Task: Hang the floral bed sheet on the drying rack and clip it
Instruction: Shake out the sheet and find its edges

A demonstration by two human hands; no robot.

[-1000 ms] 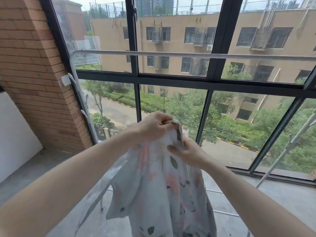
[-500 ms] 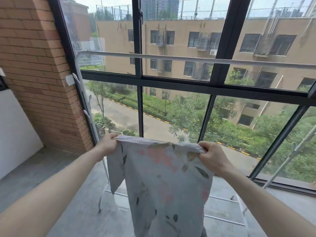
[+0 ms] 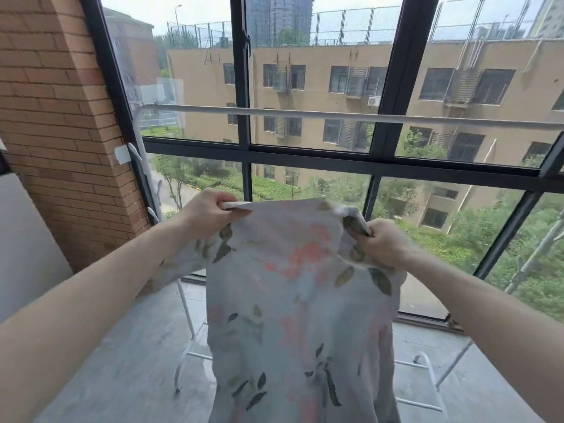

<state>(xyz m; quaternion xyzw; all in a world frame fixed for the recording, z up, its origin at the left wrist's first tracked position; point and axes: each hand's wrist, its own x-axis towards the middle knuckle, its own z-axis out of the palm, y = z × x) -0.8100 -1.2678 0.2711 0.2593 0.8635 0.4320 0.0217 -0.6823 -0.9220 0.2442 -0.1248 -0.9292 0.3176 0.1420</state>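
A wide window with dark frames fills the background, and a red brick wall stands to its left above a grey floor. In front of the glass stands the white drying rack: its top rail runs level across the view, and its lower bars and legs show down near the floor on both sides. The floral bed sheet, pale with pink blooms and dark green leaves, is held up below the top rail and apart from it, hanging down in front of the rack's lower bars. The left hand pinches the sheet's upper edge at its left corner, fingers curled round the hem. The right hand grips a bunched fold at the upper right corner.
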